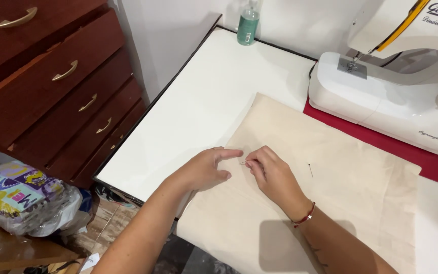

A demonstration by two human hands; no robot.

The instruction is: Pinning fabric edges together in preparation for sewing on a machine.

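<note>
Far left, at nine o'clock, a dark wooden dresser (51, 76) with brass handles, and below it at seven o'clock a colourful plastic-wrapped bundle (19, 195). Moving in: the white counter (188, 106), with a green bottle (248, 24) up at twelve o'clock by the wall. Now the action. The left hand (206, 170) lies flat, fingers spread loose on the near left edge of the beige cloth (340, 203), pressing it down and gripping nothing. Right beside it, the right hand (272, 175) has fingertips pinched closed on a thin pin (244, 163), poised at the cloth's edge between the two hands. A second pin (310, 170) lies loose on the cloth at three o'clock of that hand. The cloth looks light, soft and floppy, likely to shift unless held flat; the pin is tiny, stiff and sharp, best held near its head. At two o'clock, a white sewing machine (381, 101) sits on a red mat (401, 149).
</note>
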